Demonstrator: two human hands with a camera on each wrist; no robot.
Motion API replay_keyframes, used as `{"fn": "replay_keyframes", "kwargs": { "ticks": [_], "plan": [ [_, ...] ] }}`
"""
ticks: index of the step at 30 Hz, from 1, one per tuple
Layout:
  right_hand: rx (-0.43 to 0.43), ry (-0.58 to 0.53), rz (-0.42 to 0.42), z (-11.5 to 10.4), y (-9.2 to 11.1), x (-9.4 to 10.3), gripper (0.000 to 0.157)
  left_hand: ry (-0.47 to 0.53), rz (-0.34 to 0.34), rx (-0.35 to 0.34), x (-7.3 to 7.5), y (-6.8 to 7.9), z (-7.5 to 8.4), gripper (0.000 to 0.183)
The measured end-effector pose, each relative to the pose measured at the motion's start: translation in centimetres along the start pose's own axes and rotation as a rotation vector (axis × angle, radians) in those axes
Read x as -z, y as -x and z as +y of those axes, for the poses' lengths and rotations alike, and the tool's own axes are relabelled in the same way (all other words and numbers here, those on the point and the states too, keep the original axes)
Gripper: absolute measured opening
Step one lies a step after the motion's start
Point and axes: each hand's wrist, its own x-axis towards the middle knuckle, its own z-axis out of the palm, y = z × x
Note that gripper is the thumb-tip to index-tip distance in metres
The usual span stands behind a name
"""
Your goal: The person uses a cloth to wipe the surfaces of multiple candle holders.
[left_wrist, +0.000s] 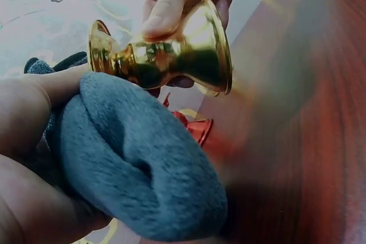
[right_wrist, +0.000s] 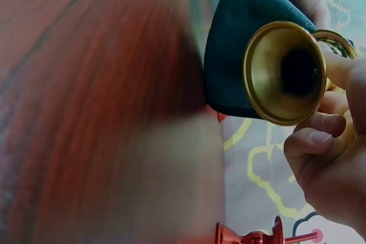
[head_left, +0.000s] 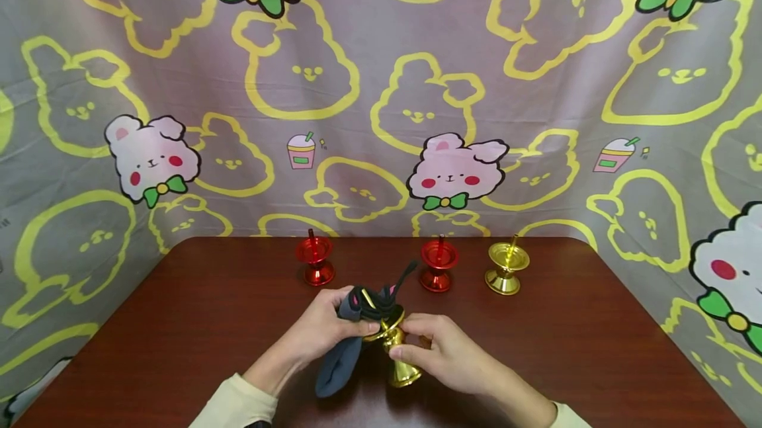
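Over the front middle of the table, a shiny gold candle holder (head_left: 405,374) is held tilted, its flared base toward the lower right. My right hand (head_left: 443,352) grips it by the narrow stem with thumb and fingers. In my left hand (head_left: 324,322) is a bunched blue-grey fuzzy cloth (head_left: 339,368) with black and pink parts at its top. The left thumb lies along the rim of the holder's dish, and the cloth wraps near the spike side. In the left wrist view, a thick fold of cloth (left_wrist: 160,170) hangs below the holder. The right wrist view shows the hollow base (right_wrist: 263,78).
Along the back of the dark red-brown wooden table (head_left: 196,342) stand a red candle holder (head_left: 318,274), another red one (head_left: 436,279) and a gold one (head_left: 503,280), all upright with spikes. A curtain (head_left: 357,150) with cartoon animals hangs behind and at both sides.
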Motion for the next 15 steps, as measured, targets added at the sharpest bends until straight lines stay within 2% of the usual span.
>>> {"fn": "replay_keyframes", "kwargs": {
  "ticks": [4,11,15],
  "plan": [
    [0.020,-0.085,-0.052,0.1,0.0,0.4,0.003,0.009,-0.053,-0.024,0.2,-0.3,0.2,0.029],
    [0.024,-0.459,-0.234,0.3,0.2,1.0,0.014,0.073,-0.191,-0.071,0.4,-0.2,-0.1,0.027],
    [0.000,-0.572,-0.277,0.5,0.3,1.1,0.017,0.123,-0.211,-0.093,0.2,-0.2,-0.1,0.025]
  ]
}}
